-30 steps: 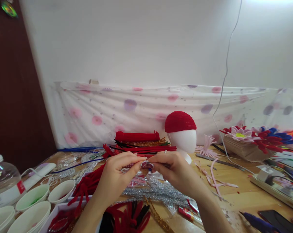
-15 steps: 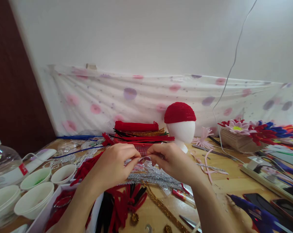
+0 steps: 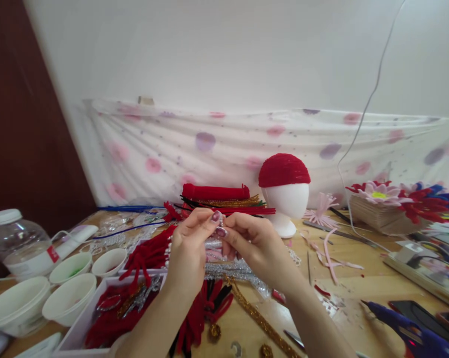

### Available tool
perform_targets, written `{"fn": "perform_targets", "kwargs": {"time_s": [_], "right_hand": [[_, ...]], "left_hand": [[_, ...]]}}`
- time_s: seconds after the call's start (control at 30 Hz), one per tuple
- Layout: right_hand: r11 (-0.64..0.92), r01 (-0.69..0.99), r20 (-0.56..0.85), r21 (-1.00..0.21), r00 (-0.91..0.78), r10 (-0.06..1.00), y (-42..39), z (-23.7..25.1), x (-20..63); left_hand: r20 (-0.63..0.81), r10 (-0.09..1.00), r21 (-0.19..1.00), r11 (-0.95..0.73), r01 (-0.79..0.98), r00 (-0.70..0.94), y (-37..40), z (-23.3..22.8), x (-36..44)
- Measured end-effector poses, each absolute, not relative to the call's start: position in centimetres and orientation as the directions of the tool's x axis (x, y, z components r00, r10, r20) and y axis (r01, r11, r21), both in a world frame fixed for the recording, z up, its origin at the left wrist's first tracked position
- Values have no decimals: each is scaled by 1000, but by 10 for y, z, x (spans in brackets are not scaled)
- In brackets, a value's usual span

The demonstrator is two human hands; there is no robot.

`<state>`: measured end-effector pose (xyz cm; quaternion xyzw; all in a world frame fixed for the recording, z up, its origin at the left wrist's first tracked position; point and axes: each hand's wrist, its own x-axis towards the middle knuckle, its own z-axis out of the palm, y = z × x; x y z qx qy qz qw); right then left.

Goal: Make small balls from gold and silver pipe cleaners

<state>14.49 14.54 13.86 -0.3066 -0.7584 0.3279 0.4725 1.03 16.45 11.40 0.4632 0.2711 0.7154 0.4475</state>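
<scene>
My left hand and my right hand meet in front of me above the table, thumbs and fingertips pinched together. Between them is something small, pale and shiny, mostly covered by the fingers; I cannot make out its kind. Beneath the hands lies a bundle of silver tinsel pipe cleaners. A row of small white beads shows beside my left hand; whether it is held is unclear. Red and black pipe cleaner loops and a gold tinsel strand lie closer to me.
A white foam head wearing a red cap stands behind. Left are paper bowls, a plastic bottle and a white box with red pieces. Right are a glue gun, phone, power strip and pipe-cleaner flowers.
My hands have turned upward and drawn closer together, thumbs now uppermost and touching near the small shiny piece. The view has shifted slightly left.
</scene>
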Motion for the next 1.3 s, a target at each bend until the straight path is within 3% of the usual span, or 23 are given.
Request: {"fn": "perform_targets", "kwargs": {"time_s": [0.1,0.17,0.27,0.33,0.53,0.7,0.8,1.0,1.17,1.3], "right_hand": [[628,291,514,-721,-382,768,145,143,158],[651,412,532,-637,-376,759,146,147,169],[655,530,510,-539,-414,754,148,151,180],[658,571,466,-492,-466,752,148,153,183],[673,649,353,-355,-573,740,148,152,180],[668,639,332,-381,-580,744,150,151,180],[676,603,385,-423,-556,737,151,151,183],[670,552,496,-495,-454,740,149,151,180],[671,537,530,-512,-417,738,146,149,170],[690,501,570,-523,-396,720,146,144,157]], "left_hand": [[497,866,829,-491,-267,-49,169,118,0],[604,795,797,-601,-60,53,171,122,-11],[720,666,604,-740,296,196,168,130,-22],[738,614,477,-768,428,281,163,134,-26],[649,575,239,-776,584,498,155,137,-29],[536,582,120,-769,627,611,157,134,-28],[567,609,212,-758,616,554,160,134,-27],[603,731,603,-680,416,320,172,129,-23],[503,858,859,-509,49,103,173,122,-10],[370,929,862,-344,-372,-4,167,118,9]]}}
